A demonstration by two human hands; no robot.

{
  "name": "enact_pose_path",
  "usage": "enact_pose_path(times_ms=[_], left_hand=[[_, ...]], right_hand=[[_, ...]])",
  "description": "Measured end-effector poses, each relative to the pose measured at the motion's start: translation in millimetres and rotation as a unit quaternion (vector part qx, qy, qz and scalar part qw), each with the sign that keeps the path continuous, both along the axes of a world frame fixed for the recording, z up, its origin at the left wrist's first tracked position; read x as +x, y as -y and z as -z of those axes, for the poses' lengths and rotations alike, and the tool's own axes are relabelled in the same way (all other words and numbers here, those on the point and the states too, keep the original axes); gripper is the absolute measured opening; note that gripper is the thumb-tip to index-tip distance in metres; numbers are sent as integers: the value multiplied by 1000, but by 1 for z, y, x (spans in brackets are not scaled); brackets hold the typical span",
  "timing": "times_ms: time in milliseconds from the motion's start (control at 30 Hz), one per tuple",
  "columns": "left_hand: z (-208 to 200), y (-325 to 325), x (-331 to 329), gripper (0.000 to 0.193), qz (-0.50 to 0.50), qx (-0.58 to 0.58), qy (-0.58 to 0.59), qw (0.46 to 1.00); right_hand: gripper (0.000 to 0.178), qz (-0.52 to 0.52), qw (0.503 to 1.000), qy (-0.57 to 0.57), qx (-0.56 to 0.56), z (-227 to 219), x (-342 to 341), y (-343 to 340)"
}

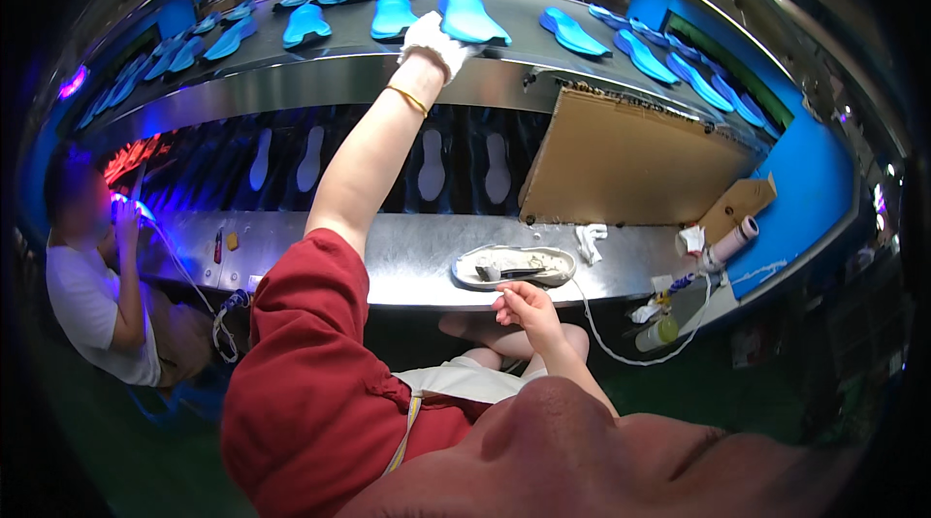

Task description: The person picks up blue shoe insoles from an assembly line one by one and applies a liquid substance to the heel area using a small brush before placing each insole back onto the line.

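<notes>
My left hand [433, 45], in a white glove, reaches up to the belt and grips the left edge of a blue shoe sole [472, 16]. Some of its fingers are hidden against the sole. Another blue sole lies just left of the glove. My bare right hand [527, 310] is loosely closed, fingertips curled toward the thumb, and I see nothing in it. Just beyond it, an oval whitish tray [556, 266] sits on the metal bench. A brush [506, 273] with a dark handle lies in the tray.
Several blue soles line the conveyor belt [339, 33]. Grey soles show on a lower rack. A cardboard sheet [635, 159] leans at right. A white roll [734, 240], a crumpled cloth [591, 242] and a hose [630, 360] are also there. A person [102, 295] sits at left; another stands beyond the belt.
</notes>
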State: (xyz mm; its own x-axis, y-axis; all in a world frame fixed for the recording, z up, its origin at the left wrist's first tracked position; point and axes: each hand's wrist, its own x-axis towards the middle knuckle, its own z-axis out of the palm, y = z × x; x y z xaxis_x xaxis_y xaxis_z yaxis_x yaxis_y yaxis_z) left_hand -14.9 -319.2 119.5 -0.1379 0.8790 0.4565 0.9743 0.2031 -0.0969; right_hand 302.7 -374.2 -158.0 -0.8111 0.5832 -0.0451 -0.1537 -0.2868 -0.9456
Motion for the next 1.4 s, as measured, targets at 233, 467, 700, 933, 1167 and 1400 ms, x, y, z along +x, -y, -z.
enact_pose_path(times_ms=[233, 467, 700, 933, 1167, 1400], left_hand=[[-8, 87, -43, 17, -213, 69, -295, 929], [-33, 212, -207, 21, -159, 334, 128, 920], [14, 102, -106, 55, 120, 360, 213, 900], [-3, 32, -86, 69, -44, 140, -2, 989], [1, 49, -165, 57, -186, 17, -19, 982], [18, 89, -186, 37, -63, 233, 199, 950]], right_hand=[[22, 16, 999, 38, 8, 7, 14, -14], [29, 15, 998, 52, -13, 22, -9, -7], [25, 108, 989, 104, 0, 52, 13, -56], [23, 167, 958, 211, -101, 61, 11, -118], [23, 172, 955, 170, -173, 83, -4, -140], [28, 167, 938, 287, -98, 69, -1, -117]])
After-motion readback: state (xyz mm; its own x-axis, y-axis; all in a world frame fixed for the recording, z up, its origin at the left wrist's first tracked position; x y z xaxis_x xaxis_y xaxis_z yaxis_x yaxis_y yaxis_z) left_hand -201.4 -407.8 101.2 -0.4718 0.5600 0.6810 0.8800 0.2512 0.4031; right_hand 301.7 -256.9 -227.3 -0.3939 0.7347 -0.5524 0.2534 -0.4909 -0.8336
